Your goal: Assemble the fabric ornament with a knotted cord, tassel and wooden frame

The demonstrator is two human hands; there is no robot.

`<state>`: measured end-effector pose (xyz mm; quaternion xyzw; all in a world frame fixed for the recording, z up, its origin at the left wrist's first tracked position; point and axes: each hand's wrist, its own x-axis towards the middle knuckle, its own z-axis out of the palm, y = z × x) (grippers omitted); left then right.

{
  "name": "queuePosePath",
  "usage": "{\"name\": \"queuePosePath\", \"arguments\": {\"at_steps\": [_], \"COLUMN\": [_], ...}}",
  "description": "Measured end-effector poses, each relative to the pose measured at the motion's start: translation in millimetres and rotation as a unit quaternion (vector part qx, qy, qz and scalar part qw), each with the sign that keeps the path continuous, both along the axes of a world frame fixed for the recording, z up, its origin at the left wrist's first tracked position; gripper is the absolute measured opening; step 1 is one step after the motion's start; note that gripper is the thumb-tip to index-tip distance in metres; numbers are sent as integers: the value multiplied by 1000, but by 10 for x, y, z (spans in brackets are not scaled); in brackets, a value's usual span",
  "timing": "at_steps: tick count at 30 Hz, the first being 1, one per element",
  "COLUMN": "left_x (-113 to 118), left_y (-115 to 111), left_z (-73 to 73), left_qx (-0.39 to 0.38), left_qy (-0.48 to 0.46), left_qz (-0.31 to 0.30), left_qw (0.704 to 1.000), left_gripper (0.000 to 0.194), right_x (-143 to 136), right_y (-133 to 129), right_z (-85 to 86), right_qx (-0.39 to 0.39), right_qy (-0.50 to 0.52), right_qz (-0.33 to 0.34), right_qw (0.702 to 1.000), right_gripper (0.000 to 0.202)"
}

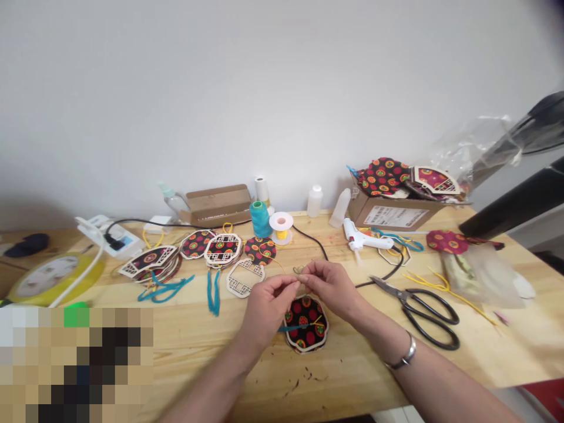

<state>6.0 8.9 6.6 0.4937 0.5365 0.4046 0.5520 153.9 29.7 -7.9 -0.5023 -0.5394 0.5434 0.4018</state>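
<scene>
My left hand (269, 304) and my right hand (331, 289) meet fingertip to fingertip at the middle of the table. Both are closed in a pinch. A thin dark loop (298, 269) shows at the fingertips, with a thin yellow cord running toward them from the spool. Which hand grips which part is too small to tell. Just below lies a patterned fabric piece (307, 338) with a pale frame edge, a teal cord and a short yellow cord end across it. To the left of my hands is an openwork wooden frame (240, 285).
Black-handled scissors (409, 299) and a white glue gun (365, 239) lie right. Behind are a teal thread spool (261, 221), a yellow cord spool (281, 228), bottles and a filled cardboard box (396, 214). Finished-looking fabric ornaments (222, 249) and a tape roll (57, 276) are left.
</scene>
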Motion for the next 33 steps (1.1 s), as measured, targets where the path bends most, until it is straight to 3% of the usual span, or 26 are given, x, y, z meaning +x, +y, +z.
{"name": "queuePosePath", "arguments": {"at_steps": [10,19,27,33], "left_x": [-16,-16,10,-11], "left_y": [35,52,40,54], "left_z": [-82,-50,-50,-67], "left_qx": [-114,-157,-132,-82], "left_qy": [-149,-212,-183,-147], "left_qz": [-1,-6,29,92], "left_qw": [982,965,974,981], "left_gripper": [27,26,25,21], "right_x": [-9,-7,-22,81], "right_y": [-31,-40,-55,-16], "right_z": [141,111,157,164], "right_qx": [-119,-137,-83,66], "right_qy": [135,171,116,-81], "right_qz": [21,37,26,58], "right_qw": [983,975,989,993], "right_gripper": [33,37,31,14]}}
